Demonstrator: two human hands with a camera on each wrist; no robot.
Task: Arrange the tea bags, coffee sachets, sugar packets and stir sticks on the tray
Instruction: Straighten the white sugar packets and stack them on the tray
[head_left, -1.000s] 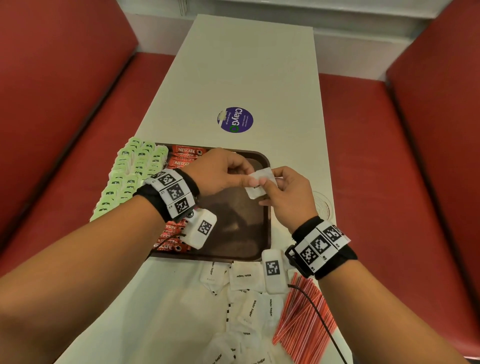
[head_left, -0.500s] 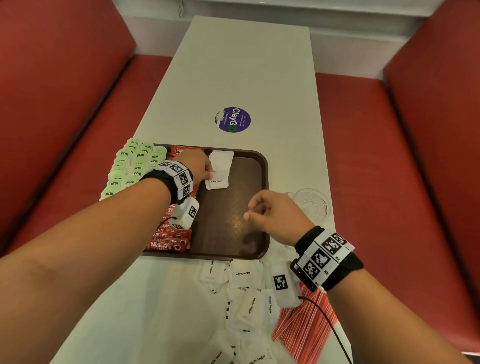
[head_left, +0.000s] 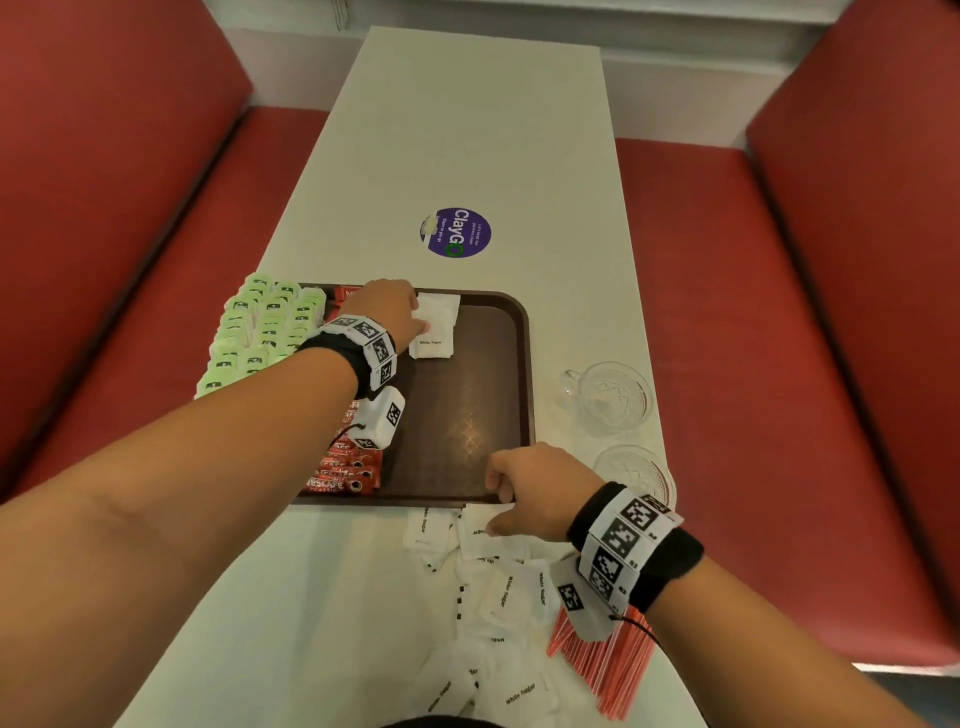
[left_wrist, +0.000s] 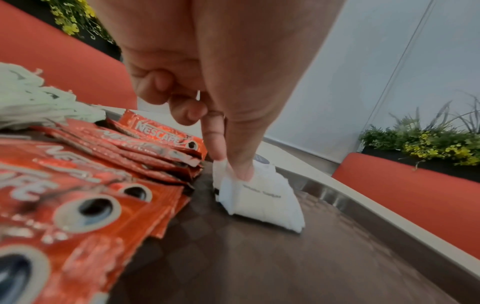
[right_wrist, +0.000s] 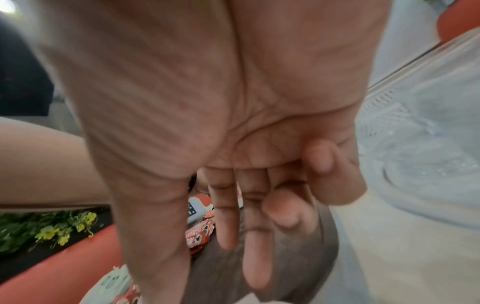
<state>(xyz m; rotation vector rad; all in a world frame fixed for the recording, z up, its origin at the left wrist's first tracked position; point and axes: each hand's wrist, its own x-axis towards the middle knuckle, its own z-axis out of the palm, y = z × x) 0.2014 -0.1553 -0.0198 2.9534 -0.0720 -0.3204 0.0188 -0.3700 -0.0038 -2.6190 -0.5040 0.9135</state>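
Observation:
A brown tray (head_left: 483, 405) (left_wrist: 259, 267) holds green tea bags (head_left: 260, 332) (left_wrist: 26, 102) along its left side, spilling over the rim. Beside them runs a column of red coffee sachets (head_left: 348, 467) (left_wrist: 91, 185). White sugar packets (head_left: 435, 327) (left_wrist: 262, 199) lie at the tray's far middle. My left hand (head_left: 423, 325) (left_wrist: 228, 164) pinches the left edge of the top one with thumb and forefinger. My right hand (head_left: 493, 514) (right_wrist: 233, 257) hovers at the tray's near edge over the loose sugar packets (head_left: 498, 597), fingers loosely bent and holding nothing. Red stir sticks (head_left: 613, 670) lie under my right wrist.
A glass cup (head_left: 613, 397) and a glass saucer (head_left: 636, 470) stand on the white table to the right of the tray. A purple sticker (head_left: 456, 232) marks the table beyond it. Red benches (head_left: 810, 364) flank both sides.
My left hand took the sugar packet from both hands to the tray's far middle and holds it down there. My right hand drew back to the loose packets near me.

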